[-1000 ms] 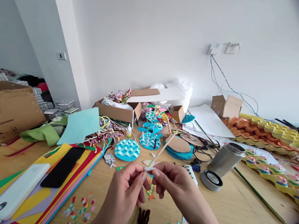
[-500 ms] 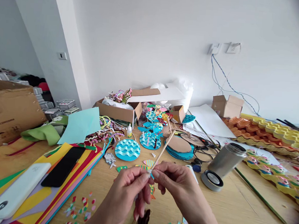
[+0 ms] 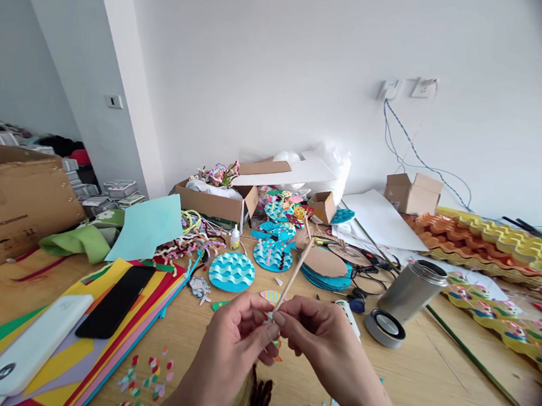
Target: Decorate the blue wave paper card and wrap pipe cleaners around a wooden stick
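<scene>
Both my hands meet over the wooden table, low in the middle of the view. My left hand and my right hand pinch the near end of a thin wooden stick, which points up and away to the right. A small white bit sits between the fingertips at the stick's end; I cannot make out what it is. Beyond the hands lie a blue wavy paper disc and small paper fish.
A stack of coloured sheets with a white phone and a black phone lies left. A steel flask and its lid lie right, beside a long green rod. Cardboard boxes, yellow egg trays and paper scraps are around.
My hands have drawn a little closer together and the stick has tilted more upright. Nothing else on the table has moved.
</scene>
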{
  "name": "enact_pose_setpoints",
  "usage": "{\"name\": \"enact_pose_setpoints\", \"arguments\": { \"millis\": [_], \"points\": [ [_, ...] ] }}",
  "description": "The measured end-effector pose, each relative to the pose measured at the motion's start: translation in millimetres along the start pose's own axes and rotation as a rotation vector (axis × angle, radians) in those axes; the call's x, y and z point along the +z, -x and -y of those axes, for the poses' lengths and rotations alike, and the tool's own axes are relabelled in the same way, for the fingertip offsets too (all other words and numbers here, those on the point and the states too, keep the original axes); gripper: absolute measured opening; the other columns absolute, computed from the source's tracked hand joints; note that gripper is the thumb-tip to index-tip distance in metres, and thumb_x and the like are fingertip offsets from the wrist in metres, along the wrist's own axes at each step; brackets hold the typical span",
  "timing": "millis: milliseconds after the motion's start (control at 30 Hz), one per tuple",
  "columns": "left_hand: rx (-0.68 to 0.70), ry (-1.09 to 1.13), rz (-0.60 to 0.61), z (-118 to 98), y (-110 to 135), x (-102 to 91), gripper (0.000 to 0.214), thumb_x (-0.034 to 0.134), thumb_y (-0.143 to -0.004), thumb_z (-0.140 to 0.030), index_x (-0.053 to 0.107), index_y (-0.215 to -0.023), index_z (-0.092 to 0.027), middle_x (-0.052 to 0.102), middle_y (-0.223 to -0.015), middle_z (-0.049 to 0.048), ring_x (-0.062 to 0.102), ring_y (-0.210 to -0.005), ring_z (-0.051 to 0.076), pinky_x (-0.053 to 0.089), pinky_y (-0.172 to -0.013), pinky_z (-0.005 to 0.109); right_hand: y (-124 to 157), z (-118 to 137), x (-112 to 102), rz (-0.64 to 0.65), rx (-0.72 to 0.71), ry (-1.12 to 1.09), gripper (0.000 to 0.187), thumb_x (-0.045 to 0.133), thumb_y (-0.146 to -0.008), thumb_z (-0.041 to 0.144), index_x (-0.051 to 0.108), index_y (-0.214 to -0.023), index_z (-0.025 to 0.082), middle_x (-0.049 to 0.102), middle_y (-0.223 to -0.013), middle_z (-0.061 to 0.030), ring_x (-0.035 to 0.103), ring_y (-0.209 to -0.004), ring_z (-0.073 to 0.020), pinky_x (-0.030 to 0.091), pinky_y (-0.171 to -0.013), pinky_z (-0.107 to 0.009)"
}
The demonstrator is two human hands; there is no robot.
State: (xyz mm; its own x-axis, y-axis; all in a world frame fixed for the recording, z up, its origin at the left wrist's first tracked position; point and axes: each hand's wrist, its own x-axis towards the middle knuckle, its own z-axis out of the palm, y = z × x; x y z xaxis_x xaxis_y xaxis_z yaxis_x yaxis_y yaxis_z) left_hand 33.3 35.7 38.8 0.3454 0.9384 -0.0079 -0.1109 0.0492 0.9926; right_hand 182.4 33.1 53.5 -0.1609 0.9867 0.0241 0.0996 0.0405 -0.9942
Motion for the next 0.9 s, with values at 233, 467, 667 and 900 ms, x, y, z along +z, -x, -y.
{"name": "enact_pose_setpoints", "arguments": {
  "millis": [233,467,667,900],
  "points": [
    [0.044,-0.126,-0.081,4,2,1.4,0.028,0.054,-0.084,-0.04,0.06,-0.08,-0.014,0.058,-0.068,0.0017,0.057,-0.053,0.011,0.046,-0.047,0.021,0,0,-2,0.053,-0.014,0.115,0.032,0.06,-0.08,0.044,0.059,-0.066,0.015,0.049,-0.056,0.0029,0.039,-0.052,-0.009,0.03,-0.048,-0.022],
    [-0.067,0.03,-0.018,-4,3,0.9,0.026,0.059,-0.081,-0.037,0.057,-0.073,-0.013,0.055,-0.059,-0.0017,0.036,-0.037,0.002,0.019,-0.033,0.014,2,-2,-6,0.115,-0.05,0.028,0.033,0.064,-0.078,0.046,0.057,-0.067,0.015,0.051,-0.057,0.0025,0.042,-0.052,-0.0089,0.033,-0.048,-0.021],
    [-0.129,0.24,0.025,-2,1,-2.4,0.021,0.062,-0.08,-0.032,0.056,-0.076,-0.013,0.06,-0.061,-0.0005,0.038,-0.036,0.001,0.017,-0.034,0.016,-5,-8,-7,0.166,-0.033,-0.127,0.037,0.068,-0.072,0.049,0.059,-0.069,0.014,0.054,-0.058,0.0016,0.043,-0.05,-0.0085,0.035,-0.047,-0.022],
    [-0.159,0.337,0.025,1,-1,-2.4,0.02,0.064,-0.079,-0.03,0.057,-0.078,-0.012,0.061,-0.06,0.0002,0.037,-0.035,0.0,0.012,-0.032,0.014,-7,-14,-7,0.14,-0.027,-0.159,0.035,0.07,-0.072,0.047,0.059,-0.07,0.014,0.051,-0.056,0.0028,0.041,-0.05,-0.0079,0.032,-0.047,-0.021]
  ]
}}
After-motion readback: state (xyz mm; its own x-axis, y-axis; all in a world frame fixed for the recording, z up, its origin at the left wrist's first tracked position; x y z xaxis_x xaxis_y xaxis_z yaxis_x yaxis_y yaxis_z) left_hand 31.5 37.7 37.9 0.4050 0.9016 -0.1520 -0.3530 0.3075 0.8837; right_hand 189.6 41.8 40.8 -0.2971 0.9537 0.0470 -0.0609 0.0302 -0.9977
